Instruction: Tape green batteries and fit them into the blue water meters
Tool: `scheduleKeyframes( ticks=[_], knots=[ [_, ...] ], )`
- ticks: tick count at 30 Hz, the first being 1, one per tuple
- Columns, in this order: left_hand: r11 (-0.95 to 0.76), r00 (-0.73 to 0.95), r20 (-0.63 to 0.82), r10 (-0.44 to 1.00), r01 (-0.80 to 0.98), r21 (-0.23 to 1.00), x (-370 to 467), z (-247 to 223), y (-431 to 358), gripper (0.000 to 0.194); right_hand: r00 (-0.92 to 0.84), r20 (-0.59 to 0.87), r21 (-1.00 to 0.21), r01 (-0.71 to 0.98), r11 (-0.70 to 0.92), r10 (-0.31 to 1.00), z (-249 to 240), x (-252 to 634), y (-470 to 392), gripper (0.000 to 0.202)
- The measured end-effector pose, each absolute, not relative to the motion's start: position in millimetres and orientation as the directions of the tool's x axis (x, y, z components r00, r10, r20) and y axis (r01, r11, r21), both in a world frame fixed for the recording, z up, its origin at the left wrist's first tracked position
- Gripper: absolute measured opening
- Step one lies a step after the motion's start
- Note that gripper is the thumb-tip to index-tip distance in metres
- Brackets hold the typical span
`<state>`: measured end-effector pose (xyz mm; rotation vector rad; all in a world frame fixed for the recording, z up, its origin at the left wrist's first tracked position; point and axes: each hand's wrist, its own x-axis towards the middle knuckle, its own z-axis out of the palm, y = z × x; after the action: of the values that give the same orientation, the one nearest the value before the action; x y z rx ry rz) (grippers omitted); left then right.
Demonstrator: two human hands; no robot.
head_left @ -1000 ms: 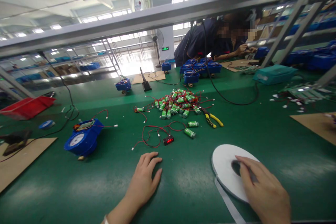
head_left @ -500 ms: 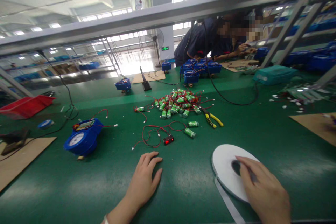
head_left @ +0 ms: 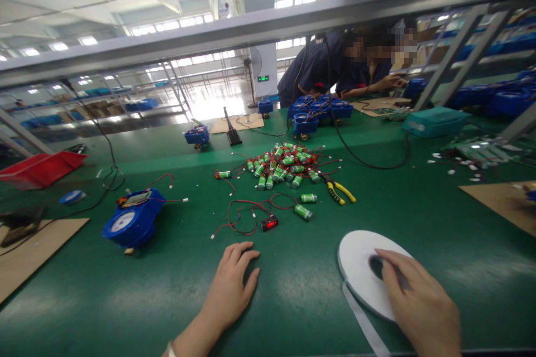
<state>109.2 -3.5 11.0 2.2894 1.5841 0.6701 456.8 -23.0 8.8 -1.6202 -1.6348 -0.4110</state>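
Both hands [head_left: 229, 284] [head_left: 425, 298], white roll [head_left: 355, 259] unmoved; display [head_left: 269, 223] digits changed.

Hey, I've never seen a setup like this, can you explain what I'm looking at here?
There's no robot: these are a person's bare hands, seen by a camera worn on their head, looking forward and down. The left hand is empty, over the green table. The right hand is at a white roll, fingertips by its center hole. Beyond them lie a pile of green cylinders, pliers and a small red-lit display. A blue device sits to the left.
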Motion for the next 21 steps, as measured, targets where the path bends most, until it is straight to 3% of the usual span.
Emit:
scheduleKeyframes(
  ticks=[8, 17, 21],
  knots=[
    [-0.377, 0.294, 0.24, 0.925, 0.789, 0.484, 109, 9, -3, 0.028, 0.155, 0.695, -0.32, 0.941, 0.11, 0.702, 6, 458, -24, 0.032],
    [-0.389, 0.314, 0.23, 0.921, 0.765, 0.513, 102, 9, -8, 0.032, 0.139, 0.746, -0.276, 0.955, 0.111, 0.651, 17, 452, -24, 0.036],
    [-0.361, 0.232, 0.291, 0.928, 0.746, 0.559, 87, 12, -25, 0.034, 0.284, 0.712, -0.44, 0.893, 0.093, 0.642, 17, 456, -42, 0.035]
  ],
)
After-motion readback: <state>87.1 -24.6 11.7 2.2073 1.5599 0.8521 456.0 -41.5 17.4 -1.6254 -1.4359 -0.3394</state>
